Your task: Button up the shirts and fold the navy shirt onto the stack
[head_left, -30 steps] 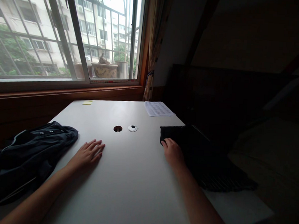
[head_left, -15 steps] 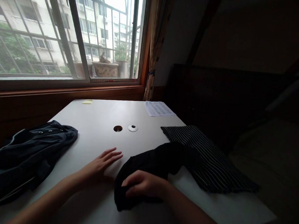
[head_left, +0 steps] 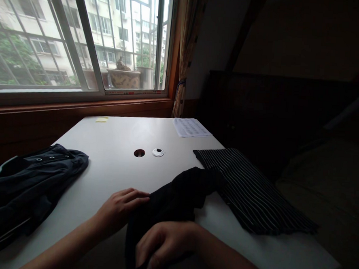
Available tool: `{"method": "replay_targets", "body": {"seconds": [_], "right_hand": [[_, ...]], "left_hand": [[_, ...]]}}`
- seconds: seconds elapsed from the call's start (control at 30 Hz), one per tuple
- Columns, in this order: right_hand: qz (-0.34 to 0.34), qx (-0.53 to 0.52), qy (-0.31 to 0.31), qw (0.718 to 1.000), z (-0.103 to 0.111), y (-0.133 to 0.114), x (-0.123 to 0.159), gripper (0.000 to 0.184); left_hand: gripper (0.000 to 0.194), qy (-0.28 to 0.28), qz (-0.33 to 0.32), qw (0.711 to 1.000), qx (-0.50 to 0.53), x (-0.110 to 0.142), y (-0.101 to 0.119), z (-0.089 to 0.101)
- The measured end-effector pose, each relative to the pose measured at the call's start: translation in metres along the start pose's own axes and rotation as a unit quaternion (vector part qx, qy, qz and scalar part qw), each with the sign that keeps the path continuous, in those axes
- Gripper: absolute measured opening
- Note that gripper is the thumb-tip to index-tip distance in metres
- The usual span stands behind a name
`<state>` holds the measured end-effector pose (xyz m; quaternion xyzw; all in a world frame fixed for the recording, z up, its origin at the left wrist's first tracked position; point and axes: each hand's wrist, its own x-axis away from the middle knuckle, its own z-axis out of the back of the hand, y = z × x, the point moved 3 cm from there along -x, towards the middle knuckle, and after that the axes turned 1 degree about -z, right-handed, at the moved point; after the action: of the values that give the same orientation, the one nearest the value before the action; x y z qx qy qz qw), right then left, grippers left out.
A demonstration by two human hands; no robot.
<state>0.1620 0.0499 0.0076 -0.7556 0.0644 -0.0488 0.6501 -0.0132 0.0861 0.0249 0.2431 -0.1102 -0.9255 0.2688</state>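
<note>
A black cloth garment (head_left: 182,191) lies bunched across the front middle of the white table (head_left: 115,138); its exact kind does not show. My right hand (head_left: 166,245) is closed on its near end, knuckles up, fingers curled into the fabric. My left hand (head_left: 125,206) rests against the garment's left edge, fingers stretched out and touching the cloth, thumb hidden. The garment's far end meets a black striped cloth (head_left: 249,187) lying flat on the table's right side.
Dark clothing with metal eyelets (head_left: 42,183) lies along the left side. A round hole (head_left: 139,153) and its white cover (head_left: 158,152) are mid-table. Printed sheets (head_left: 192,128) and a yellow note (head_left: 101,119) lie at the back, below a barred window (head_left: 118,37).
My left hand has come from above the bare table onto the garment's left edge. My right hand has drawn the garment's near end toward me, and its far end has shifted off the striped cloth.
</note>
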Motion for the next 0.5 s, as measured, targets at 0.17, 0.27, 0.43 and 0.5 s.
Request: {"method": "replay_targets", "body": {"seconds": [0.17,0.27,0.43,0.5], "right_hand": [[0.034,-0.044,0.135,0.989,0.008,-0.008,0.009,0.027],[0.025,-0.069,0.237,0.969,0.013,-0.014,0.016,0.026],[0.055,-0.154,0.347,0.923,0.021,-0.014,0.023,0.035],[0.082,-0.175,0.397,0.897,0.025,-0.014,0.027,0.034]], "left_hand": [[0.024,0.244,0.118,0.962,0.043,0.018,-0.007,0.03],[0.018,0.457,0.14,0.878,0.009,0.035,-0.007,0.051],[0.026,0.454,0.177,0.871,0.064,0.035,-0.028,0.052],[0.031,0.351,0.17,0.917,0.08,0.028,-0.036,0.043]]}}
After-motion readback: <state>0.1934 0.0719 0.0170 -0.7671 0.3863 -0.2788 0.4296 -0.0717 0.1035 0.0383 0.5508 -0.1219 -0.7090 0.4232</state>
